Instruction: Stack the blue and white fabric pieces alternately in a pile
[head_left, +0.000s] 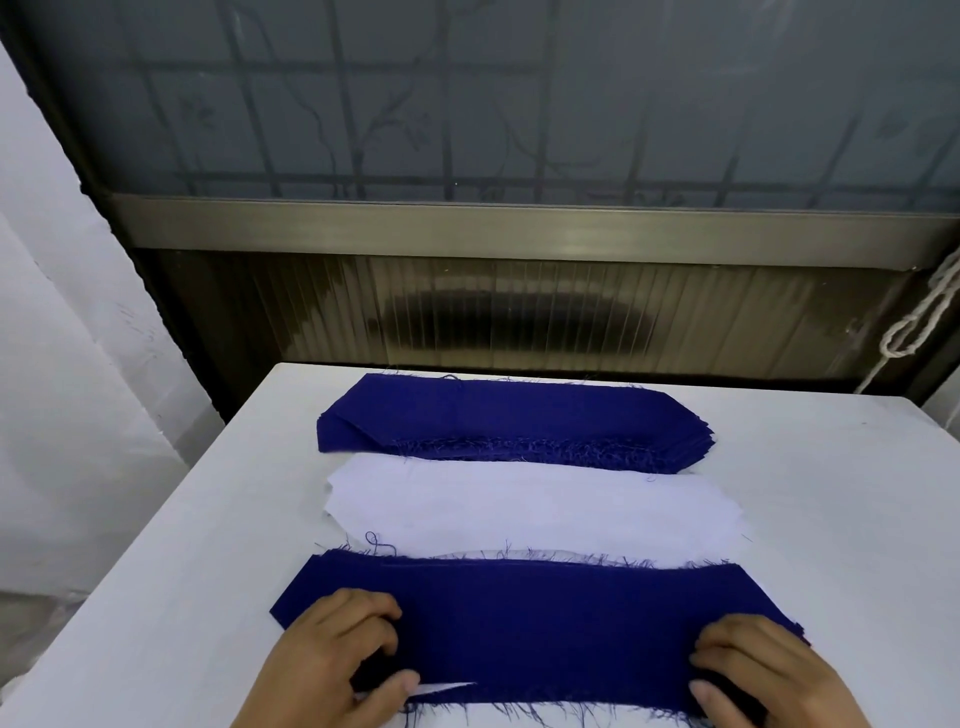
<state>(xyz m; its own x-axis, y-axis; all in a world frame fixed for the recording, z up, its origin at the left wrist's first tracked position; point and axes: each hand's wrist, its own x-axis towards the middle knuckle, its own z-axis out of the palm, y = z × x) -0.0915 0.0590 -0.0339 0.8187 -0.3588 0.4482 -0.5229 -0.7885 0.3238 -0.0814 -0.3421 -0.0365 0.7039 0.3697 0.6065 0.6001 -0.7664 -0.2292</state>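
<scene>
Both hands, left hand and right hand, pinch the ends of the near blue cloth, which stretches flat between them.

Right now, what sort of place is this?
Probably a small garment-cutting or sewing workroom, though no machines show. A plain white worktable stands by a frosted, barred window. It holds a stack of frayed dark blue fabric pieces and a stack of white fabric pieces, cut alike.
</scene>
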